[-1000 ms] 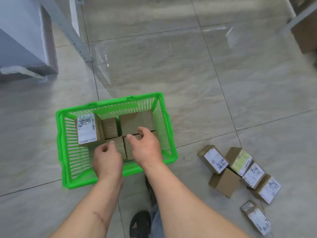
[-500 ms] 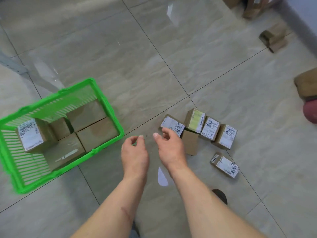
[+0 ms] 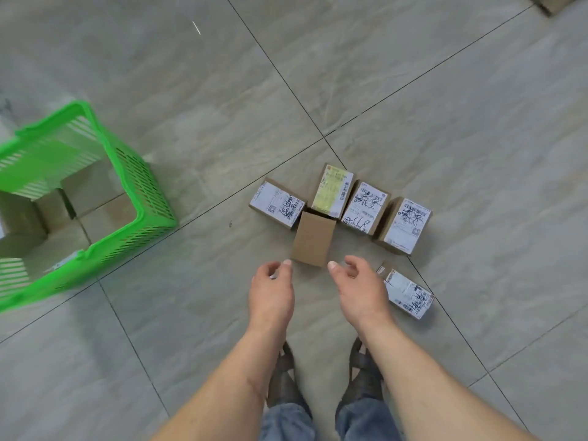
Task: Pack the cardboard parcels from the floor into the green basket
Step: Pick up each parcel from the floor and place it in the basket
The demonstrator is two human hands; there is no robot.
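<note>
Head view: a green basket [image 3: 140, 189] stands on the grey tiled floor [image 3: 191, 90] at about 9 o'clock, cut off by the left edge. Plain cardboard parcels [image 3: 95, 186] sit packed against one another on its bottom; how many cannot be told, since part of the basket lies out of view.

Six more parcels lie on the floor just right of centre, well apart from the basket. Four labelled ones form a touching row at about 1 o'clock: a white-labelled parcel [image 3: 277, 204], a yellow-labelled parcel [image 3: 333, 192], a scribbled parcel [image 3: 365, 207] and an end parcel [image 3: 404, 225]. A plain brown parcel [image 3: 313, 239] stands in front of them, touching the row. A sixth, a lone parcel [image 3: 409, 293], lies apart at about 4 o'clock, partly behind the right wrist.

The left hand [image 3: 271, 292] and the right hand [image 3: 359, 289] hover on either side of the plain brown parcel's near edge, fingers loosely curled, thumbs forward, holding nothing and touching nothing. Below them are two dark shoes [image 3: 283, 381] and blue trouser cuffs [image 3: 286, 421].

Against half a second ago, the basket sits farther toward the left edge and the parcel group nearer the centre. The hands, then close together left of the group, are now wider apart and right at the brown parcel. A second ago both hands were inside the basket, on the packed parcels.
</note>
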